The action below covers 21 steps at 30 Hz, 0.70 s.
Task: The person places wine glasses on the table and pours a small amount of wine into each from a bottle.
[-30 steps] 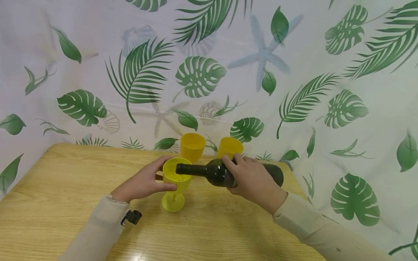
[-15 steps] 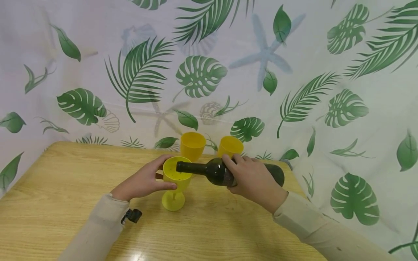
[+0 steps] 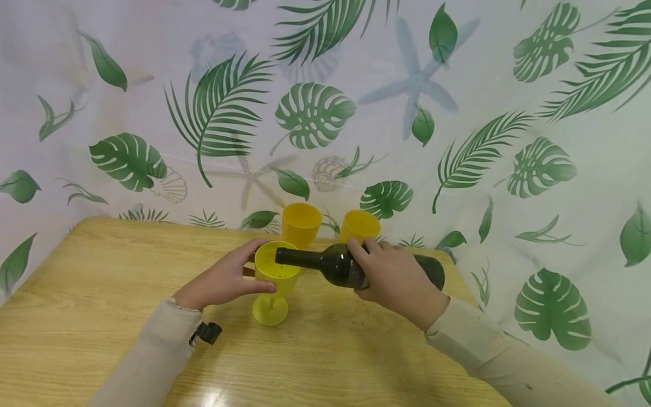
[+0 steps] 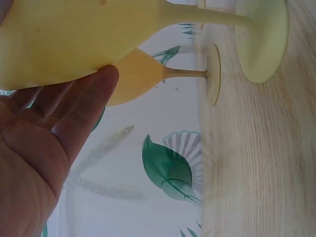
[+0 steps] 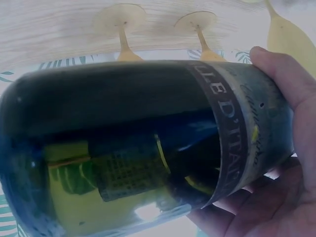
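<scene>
backdrop, head view: a pale backdrop (image 3: 305,51) printed with green leaves, shells and starfish rises behind a wood-grain table (image 3: 127,277).
left hand, head view: the left hand (image 3: 224,280) is spread as wide as the bowl of a yellow goblet (image 3: 288,282), holding it between thumb and fingers; dark specks show inside the bowl.
right hand, head view: the right hand (image 3: 399,277) is wrapped round the body of a dark bottle (image 3: 338,268).
bottle, head view: it lies almost level, its mouth over the goblet's opening; whether neck and rim touch, i cannot tell.
rear goblets, head view: a left rear goblet (image 3: 301,229) and a right rear goblet (image 3: 359,225), both deeper yellow, stand near the backdrop.
sleeves, head view: both are beige; a black clip (image 3: 207,333) sits at the left cuff.
goblet, left wrist view: fingertips rest against the bowl; stem and round foot show beside the tabletop.
bottle, right wrist view: the thick base end fills the picture, and fingers circle the lettered label (image 5: 249,123).
</scene>
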### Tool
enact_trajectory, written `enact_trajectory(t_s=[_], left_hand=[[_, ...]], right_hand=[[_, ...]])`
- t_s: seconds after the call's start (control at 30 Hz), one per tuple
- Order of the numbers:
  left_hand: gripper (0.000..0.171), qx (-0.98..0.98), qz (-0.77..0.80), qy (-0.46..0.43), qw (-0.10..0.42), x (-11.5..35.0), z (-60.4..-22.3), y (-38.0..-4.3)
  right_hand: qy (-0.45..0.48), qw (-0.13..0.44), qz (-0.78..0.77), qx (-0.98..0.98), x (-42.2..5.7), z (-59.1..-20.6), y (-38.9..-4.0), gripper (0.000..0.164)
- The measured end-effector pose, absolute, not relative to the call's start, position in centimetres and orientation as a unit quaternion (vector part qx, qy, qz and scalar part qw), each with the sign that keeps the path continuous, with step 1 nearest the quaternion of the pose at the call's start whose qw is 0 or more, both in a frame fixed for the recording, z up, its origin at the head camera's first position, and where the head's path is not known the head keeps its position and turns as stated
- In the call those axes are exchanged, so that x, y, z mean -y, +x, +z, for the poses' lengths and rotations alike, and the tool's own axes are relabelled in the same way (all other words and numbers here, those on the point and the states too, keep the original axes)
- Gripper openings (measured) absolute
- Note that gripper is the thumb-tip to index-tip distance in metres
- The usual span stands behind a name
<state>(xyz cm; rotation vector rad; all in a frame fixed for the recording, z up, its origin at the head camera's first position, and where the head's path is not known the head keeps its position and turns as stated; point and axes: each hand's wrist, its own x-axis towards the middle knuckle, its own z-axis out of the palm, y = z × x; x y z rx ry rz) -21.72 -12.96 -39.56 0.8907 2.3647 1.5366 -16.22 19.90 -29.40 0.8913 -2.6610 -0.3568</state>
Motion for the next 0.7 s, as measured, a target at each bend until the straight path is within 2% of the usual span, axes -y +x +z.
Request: enact_trajectory(t_s=[0.7], left_hand=[[0.085, -0.796, 0.517, 0.3, 0.095, 12.96, -39.14, -21.7]], right_hand=[[0.305, 0.152, -0.131, 0.931, -19.31, -29.11, -16.21, 0.075]])
